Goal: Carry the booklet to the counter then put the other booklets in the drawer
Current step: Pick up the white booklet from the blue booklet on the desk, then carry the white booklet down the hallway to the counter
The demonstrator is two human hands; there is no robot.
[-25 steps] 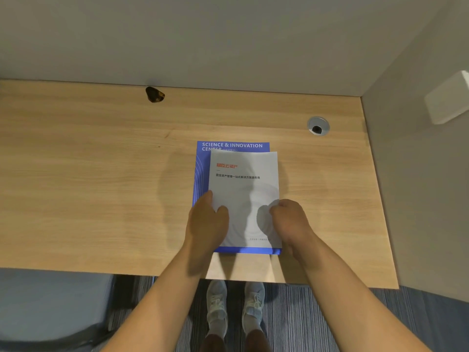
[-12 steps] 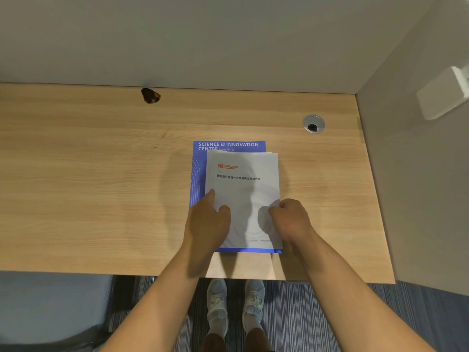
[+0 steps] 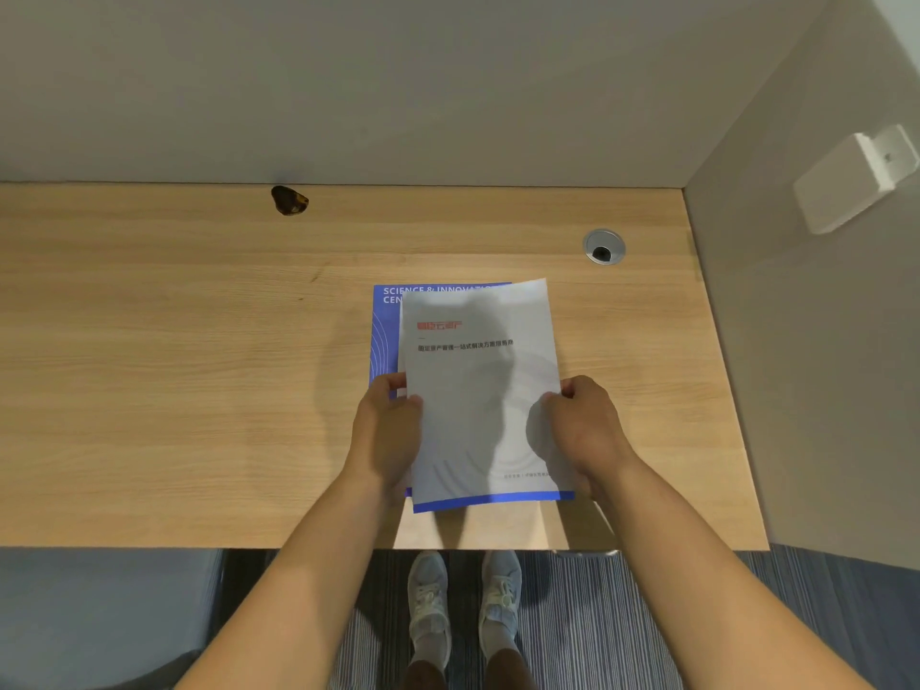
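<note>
A long light-wood desk (image 3: 149, 366) fills the width of the view, set against a plain grey back wall (image 3: 398, 82) and closed on the right by a grey side panel (image 3: 806, 366). Below its near edge lies striped blue-grey carpet (image 3: 597, 629), with a pair of pale sneakers (image 3: 463, 610) standing on it.

A white booklet with a blue strip along its bottom edge and a small red logo near the top (image 3: 478, 385) sits near the middle of the desk, slightly right of centre. It is tilted a little clockwise and lies over a blue booklet printed with white "SCIENCE & INNOVATION" lettering (image 3: 386, 336), of which only the left margin and top edge show.

The left hand (image 3: 391, 430) is closed on the white booklet's left edge: the thumb (image 3: 413, 405) lies on the cover, the other fingers curl beneath the edge. The right hand (image 3: 587, 425) grips the right edge the same way, thumb on top, fingers tucked under. Whether the booklet is off the one below cannot be told, though its top right corner looks raised.

A white rectangular box (image 3: 851, 181) is fixed on the side panel. A round silver cable grommet (image 3: 604, 246) is set in the desk near the back right, and a small dark brown object (image 3: 288, 200) rests by the back wall.
</note>
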